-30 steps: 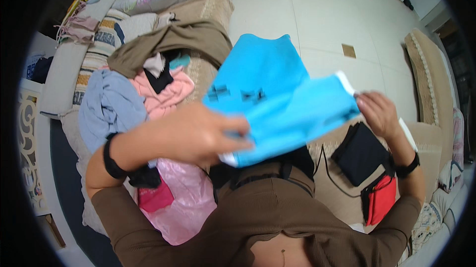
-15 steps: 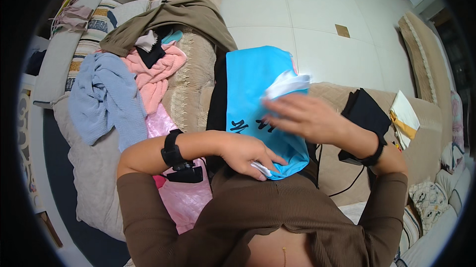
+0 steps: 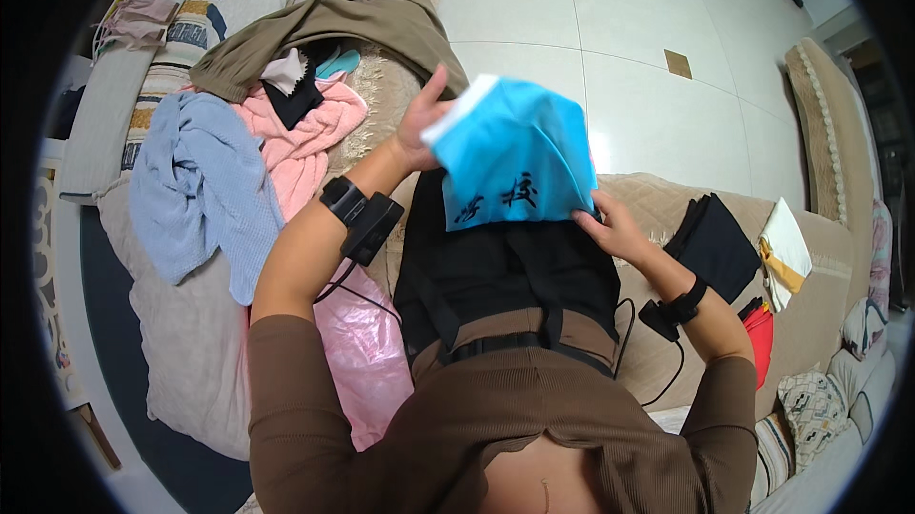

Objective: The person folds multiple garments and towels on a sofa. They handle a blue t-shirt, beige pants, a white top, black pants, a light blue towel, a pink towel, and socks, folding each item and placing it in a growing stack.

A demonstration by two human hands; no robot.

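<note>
A bright blue cloth [image 3: 524, 142] with a white band along its far left edge and black lettering is raised above my lap. My left hand [image 3: 419, 131] is at the white band; one digit sticks up beside it, and the other fingers are partly hidden by the cloth. At the near right corner, my right hand [image 3: 612, 226] pinches the cloth between thumb and fingers. Black trousers [image 3: 505, 271] cover my legs below it.
To the left on the sofa lie a light blue garment [image 3: 195, 185], a pink towel [image 3: 305, 147], olive trousers [image 3: 334, 28] and shiny pink fabric [image 3: 362, 361]. A folded black cloth [image 3: 720, 247], a white-and-yellow cloth [image 3: 783, 261] and a red item [image 3: 758, 338] lie right.
The blue cloth has come up off my lap and swung away from my body. My left hand went forward to its far left edge, while my right hand moved to its near right corner.
</note>
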